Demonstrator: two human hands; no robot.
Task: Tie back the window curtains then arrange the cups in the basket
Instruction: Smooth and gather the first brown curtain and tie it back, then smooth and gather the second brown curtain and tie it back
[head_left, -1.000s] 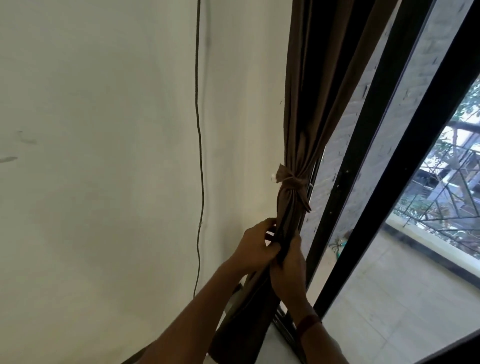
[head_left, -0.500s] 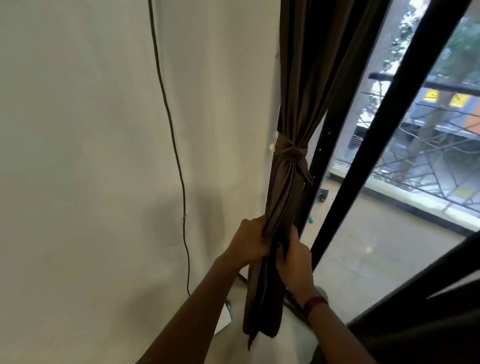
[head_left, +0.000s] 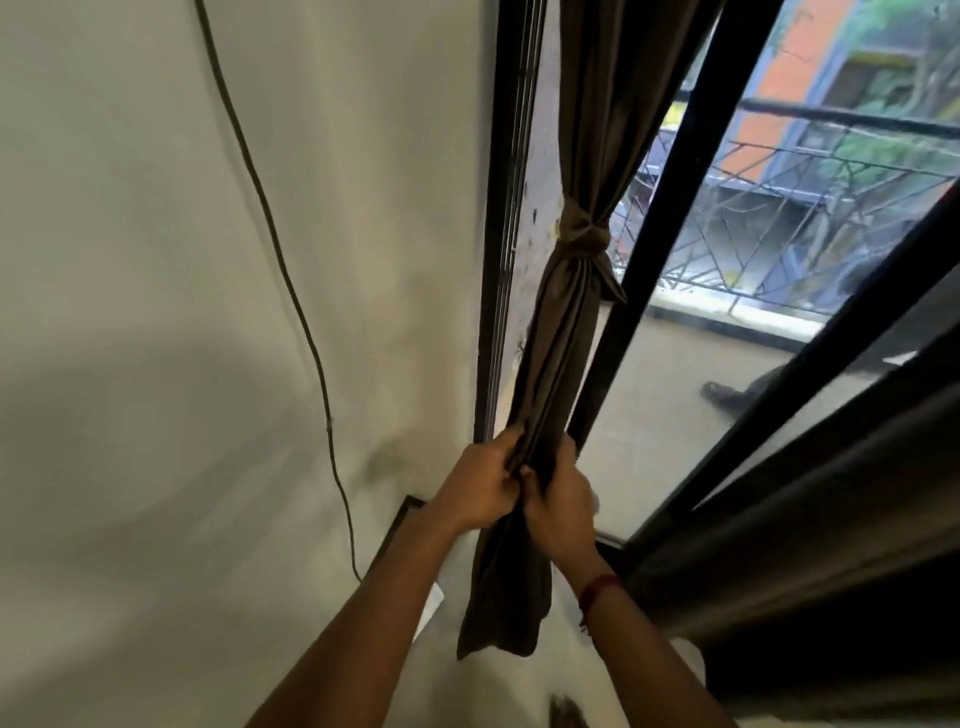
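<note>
A dark brown curtain (head_left: 558, 332) hangs in a tight bunch beside the black window frame (head_left: 670, 218). A matching fabric tie (head_left: 584, 236) is knotted around it at mid-height. Below the knot, my left hand (head_left: 480, 486) grips the bundle from the left side. My right hand (head_left: 558, 501), with a red thread on the wrist, grips it from the right, touching the left hand. The curtain's loose lower end (head_left: 501, 618) hangs below both hands. No cups or basket are in view.
A cream wall (head_left: 156, 312) fills the left, with a thin dark cable (head_left: 291, 291) running down it. A second dark curtain (head_left: 831, 545) bunches at the lower right. Through the glass lie a balcony floor and a metal railing (head_left: 779, 208).
The camera has swung so the curtain bundle sits more centrally and the window frame's left track shows. Both hands stay closed on the bundle below the knot.
</note>
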